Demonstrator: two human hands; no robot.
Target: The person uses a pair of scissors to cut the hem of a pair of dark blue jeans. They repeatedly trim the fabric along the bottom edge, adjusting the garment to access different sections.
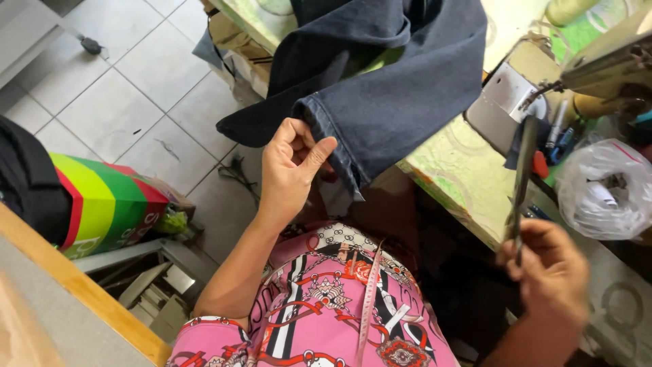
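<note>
My left hand pinches the hemmed end of a dark blue jeans leg that hangs off the table's edge. The rest of the jeans lies bunched on the green patterned tabletop. My right hand, blurred with motion, grips a long dark pair of scissors by the handles, blades pointing up and away, to the right of the jeans leg. A measuring tape hangs down my pink patterned top.
A sewing machine stands at the table's far right, with a white plastic bag and pens beside it. A striped red, yellow and green bag sits on the tiled floor at left, next to a wooden table edge.
</note>
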